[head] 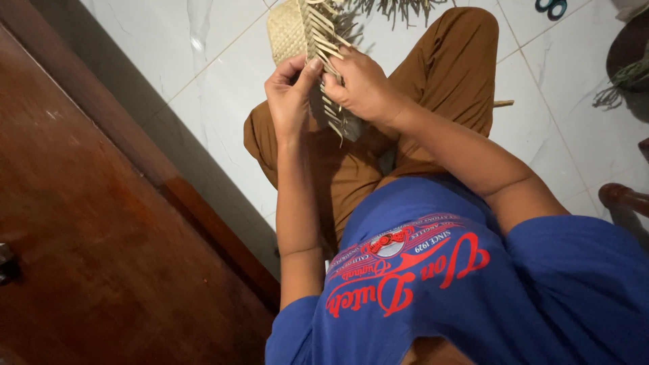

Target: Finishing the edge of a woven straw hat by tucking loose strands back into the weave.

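Right now both hands work a half-woven straw mat [291, 30] held over the lap — the left hand [289, 91] pinches its edge. Just beside it, the right hand [362, 84] grips loose strips [331, 108], fingers closed on them.

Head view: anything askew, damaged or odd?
Nothing looks damaged or spilled. The loose strip ends sticking out of the woven piece are unwoven ends, not breakage. Left hand and right hand both pinch strips. Scissors lie on the tile floor, half cut off by the frame.
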